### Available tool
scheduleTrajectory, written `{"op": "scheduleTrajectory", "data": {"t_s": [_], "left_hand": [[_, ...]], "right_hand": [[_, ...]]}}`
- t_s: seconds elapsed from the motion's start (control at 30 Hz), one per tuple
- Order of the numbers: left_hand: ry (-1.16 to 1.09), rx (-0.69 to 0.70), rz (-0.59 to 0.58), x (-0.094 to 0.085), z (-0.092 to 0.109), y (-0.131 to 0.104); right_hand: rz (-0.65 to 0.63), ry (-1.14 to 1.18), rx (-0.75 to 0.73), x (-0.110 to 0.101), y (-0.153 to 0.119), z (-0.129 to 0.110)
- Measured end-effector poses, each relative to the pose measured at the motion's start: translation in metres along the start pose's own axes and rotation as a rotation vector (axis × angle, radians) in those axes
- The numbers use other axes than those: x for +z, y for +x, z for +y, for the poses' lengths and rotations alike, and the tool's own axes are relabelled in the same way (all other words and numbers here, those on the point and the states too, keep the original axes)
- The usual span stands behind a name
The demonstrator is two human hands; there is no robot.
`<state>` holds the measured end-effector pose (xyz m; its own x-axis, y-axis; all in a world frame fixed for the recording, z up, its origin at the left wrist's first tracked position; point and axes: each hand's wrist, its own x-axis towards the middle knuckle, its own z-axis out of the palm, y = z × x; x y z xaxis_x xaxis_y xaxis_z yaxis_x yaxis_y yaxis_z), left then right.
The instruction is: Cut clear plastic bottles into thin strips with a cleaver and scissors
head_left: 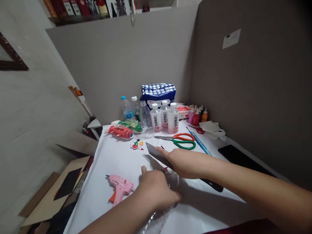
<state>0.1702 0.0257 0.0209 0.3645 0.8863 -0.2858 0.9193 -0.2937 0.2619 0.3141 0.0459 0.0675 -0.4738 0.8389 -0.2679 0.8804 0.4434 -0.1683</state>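
Note:
My left hand [158,188] is closed around a clear plastic bottle [149,228] that lies on the white-covered table [197,211]. In my right hand [184,162] is a knife [153,152] with a grey blade, its black handle end showing below my wrist. The index finger lies along the back of the blade. The blade is just above the bottle's far end; whether its edge touches the plastic is hidden by my hands. To the left of my left hand lies a pink glue gun [120,186] with an orange trigger.
Scissors [183,141] with orange and green handles lie beyond the knife, beside blue brushes [199,141]. Behind stand several bottles [173,118], two fish-shaped crafts [122,132], a paint palette [136,144] and paint bottles [196,118]. A black flat object [239,158] lies at the right.

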Motion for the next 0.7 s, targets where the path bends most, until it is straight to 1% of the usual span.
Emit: {"op": "scheduleTrajectory", "data": {"t_s": [0.07,0.13,0.3,0.43,0.53,0.6,0.7], "left_hand": [[0.016,0.032,0.038,0.001,0.002,-0.002],[0.031,0.019,0.058,0.002,0.004,-0.004],[0.072,0.015,0.114,0.001,0.009,-0.007],[0.072,0.036,0.08,0.003,0.006,-0.006],[0.071,0.058,0.091,0.005,0.001,-0.004],[0.073,0.063,0.081,0.006,0.0,-0.003],[0.058,0.063,0.041,0.006,-0.001,-0.003]], "right_hand": [[0.019,0.012,-0.002,0.005,-0.002,0.003],[0.03,0.015,0.011,0.008,-0.006,0.001],[0.023,-0.005,0.066,0.008,-0.014,-0.007],[0.039,0.032,0.059,0.004,-0.019,-0.007],[0.021,0.044,0.087,0.002,-0.024,-0.009],[0.018,0.034,0.109,0.004,-0.028,-0.01],[0.058,0.057,0.126,0.011,-0.034,-0.01]]}}
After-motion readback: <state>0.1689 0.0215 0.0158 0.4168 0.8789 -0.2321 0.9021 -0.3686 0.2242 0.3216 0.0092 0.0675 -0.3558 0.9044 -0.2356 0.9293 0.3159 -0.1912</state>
